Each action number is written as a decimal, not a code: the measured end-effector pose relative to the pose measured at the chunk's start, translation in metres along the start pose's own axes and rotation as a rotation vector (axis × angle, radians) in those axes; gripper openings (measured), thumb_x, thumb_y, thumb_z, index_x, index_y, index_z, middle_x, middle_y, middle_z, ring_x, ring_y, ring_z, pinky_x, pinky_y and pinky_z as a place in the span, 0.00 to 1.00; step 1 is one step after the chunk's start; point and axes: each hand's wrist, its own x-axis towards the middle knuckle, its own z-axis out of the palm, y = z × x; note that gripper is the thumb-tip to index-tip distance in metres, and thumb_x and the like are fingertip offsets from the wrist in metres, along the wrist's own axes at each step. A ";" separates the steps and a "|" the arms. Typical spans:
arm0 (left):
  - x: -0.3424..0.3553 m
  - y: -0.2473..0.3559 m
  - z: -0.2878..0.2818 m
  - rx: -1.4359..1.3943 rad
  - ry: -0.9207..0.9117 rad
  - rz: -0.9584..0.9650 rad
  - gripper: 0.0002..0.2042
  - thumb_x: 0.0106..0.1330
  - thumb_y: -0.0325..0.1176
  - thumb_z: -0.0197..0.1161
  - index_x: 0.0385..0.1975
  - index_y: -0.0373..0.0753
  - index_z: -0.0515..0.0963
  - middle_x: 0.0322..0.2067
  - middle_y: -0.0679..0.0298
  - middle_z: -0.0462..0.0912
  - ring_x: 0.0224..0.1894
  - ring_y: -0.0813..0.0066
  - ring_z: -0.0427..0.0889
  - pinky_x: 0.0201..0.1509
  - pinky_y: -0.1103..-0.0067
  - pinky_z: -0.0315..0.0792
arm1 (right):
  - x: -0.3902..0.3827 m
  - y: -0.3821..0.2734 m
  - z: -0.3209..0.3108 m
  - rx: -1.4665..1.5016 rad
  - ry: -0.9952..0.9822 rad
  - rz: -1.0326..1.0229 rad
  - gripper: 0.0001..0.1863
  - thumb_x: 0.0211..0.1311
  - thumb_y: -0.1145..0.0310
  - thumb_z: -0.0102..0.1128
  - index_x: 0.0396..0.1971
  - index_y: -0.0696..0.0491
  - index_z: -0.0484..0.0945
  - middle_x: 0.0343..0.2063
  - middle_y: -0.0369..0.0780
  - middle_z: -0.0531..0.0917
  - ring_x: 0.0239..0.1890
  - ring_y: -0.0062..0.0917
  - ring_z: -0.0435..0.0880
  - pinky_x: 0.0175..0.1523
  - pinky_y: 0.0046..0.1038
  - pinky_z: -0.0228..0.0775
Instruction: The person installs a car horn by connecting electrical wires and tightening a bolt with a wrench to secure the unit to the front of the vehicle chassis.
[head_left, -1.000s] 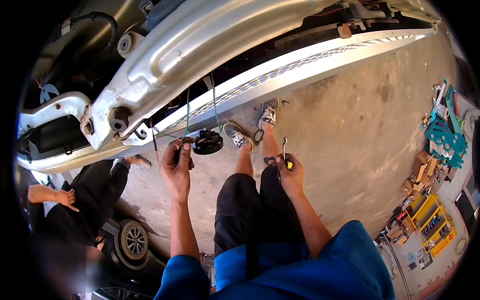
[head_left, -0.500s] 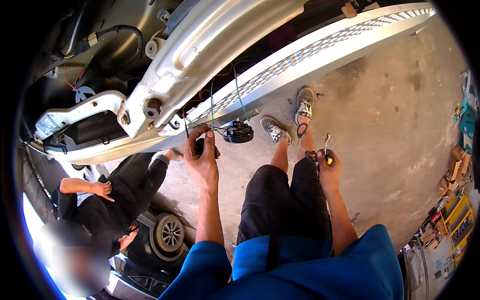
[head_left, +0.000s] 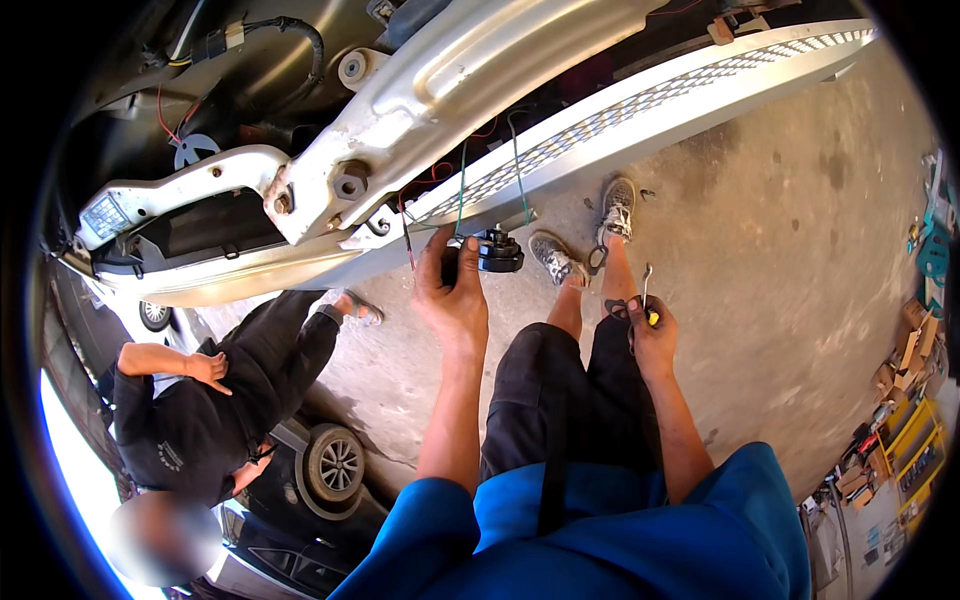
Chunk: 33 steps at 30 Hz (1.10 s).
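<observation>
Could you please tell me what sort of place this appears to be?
It is probably a vehicle repair workshop: there is exposed bodywork with dangling green wires, a car wheel, and a wrench-like tool in the right hand.

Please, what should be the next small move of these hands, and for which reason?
Perhaps the right hand should bring its silver wrench-like tool up toward the black round part while the left hand steadies it. The left hand holds that part at its side, near hanging green wires, and the tool is apart from it.
</observation>
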 end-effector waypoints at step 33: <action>0.007 -0.028 -0.031 -0.436 -0.155 -0.269 0.14 0.68 0.34 0.63 0.47 0.32 0.78 0.28 0.65 0.79 0.16 0.86 0.67 0.18 0.86 0.61 | 0.130 0.065 -0.044 -0.845 0.116 -0.109 0.12 0.62 0.61 0.62 0.35 0.56 0.81 0.29 0.48 0.85 0.35 0.42 0.85 0.41 0.38 0.75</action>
